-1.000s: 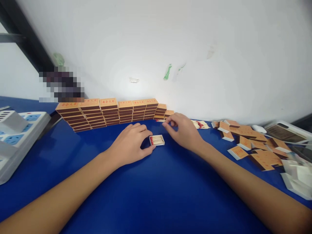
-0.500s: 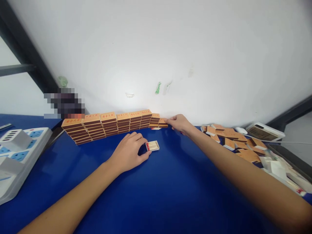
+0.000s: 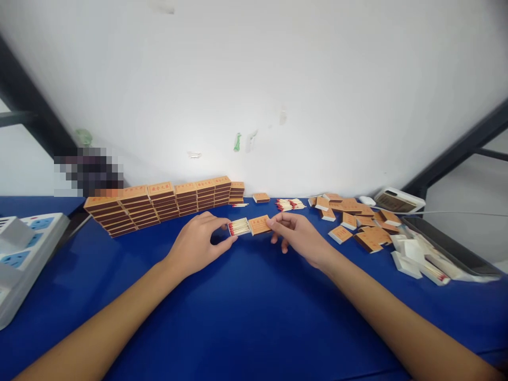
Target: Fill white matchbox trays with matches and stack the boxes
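Between the thumb and fingers of my left hand [image 3: 200,241] is a white matchbox tray [image 3: 239,227] filled with red-tipped matches. My right hand [image 3: 301,235] pinches an orange matchbox sleeve [image 3: 260,225] by its right end. The sleeve's left end meets the tray's right end, and the two are roughly in line; whether the tray has entered the sleeve I cannot tell. Behind them, against the wall, lie a single matchbox [image 3: 261,197] and a pile of loose matches [image 3: 291,204].
Stacked matchboxes [image 3: 159,201] form a row along the wall at left. Orange sleeves [image 3: 353,209] lie scattered at right, near white trays [image 3: 413,256] and a black bin [image 3: 456,246]. A power strip [image 3: 35,254] sits at far left, on the blue table [image 3: 238,317].
My right hand has come back from the stack at the wall, bringing a sleeve up to the tray. The left hand still holds the tray. The view has shifted rightward.
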A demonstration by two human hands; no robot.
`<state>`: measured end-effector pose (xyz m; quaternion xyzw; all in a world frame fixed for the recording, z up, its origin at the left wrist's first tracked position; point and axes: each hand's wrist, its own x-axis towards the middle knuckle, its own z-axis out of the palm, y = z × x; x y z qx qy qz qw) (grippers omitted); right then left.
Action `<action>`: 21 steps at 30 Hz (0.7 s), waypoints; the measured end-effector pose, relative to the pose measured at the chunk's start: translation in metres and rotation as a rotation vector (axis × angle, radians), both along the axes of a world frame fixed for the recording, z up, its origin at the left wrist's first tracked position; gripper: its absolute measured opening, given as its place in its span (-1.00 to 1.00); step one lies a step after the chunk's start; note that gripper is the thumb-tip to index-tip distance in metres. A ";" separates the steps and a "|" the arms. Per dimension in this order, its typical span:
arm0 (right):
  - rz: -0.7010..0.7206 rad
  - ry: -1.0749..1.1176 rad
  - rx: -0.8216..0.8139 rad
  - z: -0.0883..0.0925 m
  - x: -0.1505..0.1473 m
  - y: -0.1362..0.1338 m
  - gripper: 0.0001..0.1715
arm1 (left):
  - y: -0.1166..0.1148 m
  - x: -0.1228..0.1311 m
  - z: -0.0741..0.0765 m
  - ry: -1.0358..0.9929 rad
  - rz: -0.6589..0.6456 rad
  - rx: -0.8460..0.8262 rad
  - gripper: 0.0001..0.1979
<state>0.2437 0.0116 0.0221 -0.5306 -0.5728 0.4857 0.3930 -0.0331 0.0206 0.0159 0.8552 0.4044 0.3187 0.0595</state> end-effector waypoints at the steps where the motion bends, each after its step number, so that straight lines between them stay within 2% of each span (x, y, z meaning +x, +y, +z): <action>1: -0.010 0.007 0.008 -0.003 -0.002 -0.001 -0.35 | 0.000 0.000 0.000 0.006 -0.009 0.005 -0.75; 6: -0.049 0.021 0.050 -0.005 -0.004 0.000 -0.36 | 0.000 0.000 -0.001 -0.017 -0.042 0.035 -0.75; 16: -0.007 0.018 0.105 -0.009 -0.001 -0.002 -0.41 | 0.003 -0.001 -0.004 -0.031 -0.108 0.084 -0.72; 21: -0.041 0.055 0.081 -0.009 0.000 -0.004 -0.38 | 0.002 -0.001 -0.002 -0.044 -0.128 0.066 -0.70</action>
